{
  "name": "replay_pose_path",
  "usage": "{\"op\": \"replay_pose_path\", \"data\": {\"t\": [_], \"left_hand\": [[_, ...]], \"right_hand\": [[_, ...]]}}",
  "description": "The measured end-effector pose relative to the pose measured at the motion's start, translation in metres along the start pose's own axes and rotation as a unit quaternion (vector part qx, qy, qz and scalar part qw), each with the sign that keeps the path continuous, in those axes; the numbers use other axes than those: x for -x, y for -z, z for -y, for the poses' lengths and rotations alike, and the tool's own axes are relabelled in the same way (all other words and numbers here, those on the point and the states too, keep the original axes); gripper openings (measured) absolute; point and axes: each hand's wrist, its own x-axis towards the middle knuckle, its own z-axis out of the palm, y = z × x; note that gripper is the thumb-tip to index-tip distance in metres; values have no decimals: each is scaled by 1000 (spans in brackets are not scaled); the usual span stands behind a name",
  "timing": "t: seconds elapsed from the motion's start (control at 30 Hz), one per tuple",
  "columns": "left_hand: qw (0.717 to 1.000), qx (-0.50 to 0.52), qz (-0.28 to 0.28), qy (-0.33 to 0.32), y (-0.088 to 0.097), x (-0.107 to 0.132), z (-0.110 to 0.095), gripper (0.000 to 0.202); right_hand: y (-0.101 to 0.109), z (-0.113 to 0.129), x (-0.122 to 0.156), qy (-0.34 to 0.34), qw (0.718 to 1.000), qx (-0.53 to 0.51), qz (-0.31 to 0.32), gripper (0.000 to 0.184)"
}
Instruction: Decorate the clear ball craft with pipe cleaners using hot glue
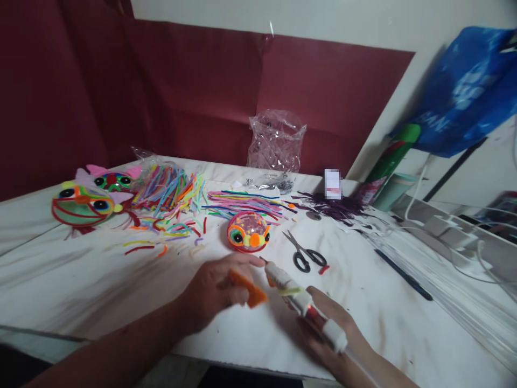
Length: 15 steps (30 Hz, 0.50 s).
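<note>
My left hand [212, 285] pinches an orange piece of fuzzy pipe-cleaner-like material [248, 288] near the front of the table. In my right hand [323, 323] is a white hot glue gun [291, 285], its nozzle pointing up and left, close to my left fingertips. A small red light glows on the gun's body, and a pale yellow strip lies across it. Just beyond my hands sits a round clear ball [248, 231] decorated as a face with orange, red and green trim and dark eyes. Black-handled scissors [305, 253] lie open to its right.
Two decorated face balls, a green one [83, 205] and a red one [112, 182], stand at the left. Coloured pipe cleaners [169, 188] spread along the back, with cut bits before them. Dark purple strands [339, 205], a black pen-like stick [404, 275] and a cabled power strip [452, 231] are right.
</note>
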Motion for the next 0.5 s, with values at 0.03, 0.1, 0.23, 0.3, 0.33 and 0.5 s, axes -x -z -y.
{"op": "replay_pose_path", "data": {"t": [0.03,0.1,0.23,0.3,0.33,0.5], "left_hand": [[998,-38,38,-19,-4,3,-2,8],[993,-74,84,-44,-12,8,-5,6],[985,-114,100,-88,-29,11,-7,9],[983,-123,77,-115,-32,14,-11,9],[983,-123,66,-120,-30,17,-14,9],[978,-132,-157,-27,21,29,-29,10]], "right_hand": [[-1,1,-2,18,1000,17,-11,13],[-3,1,-5,67,997,18,-24,14],[-6,1,-7,106,994,-6,29,14],[-5,2,-5,96,994,-25,40,13],[-4,3,-4,88,995,-34,34,13],[1,-6,1,-5,1000,-4,8,21]]}}
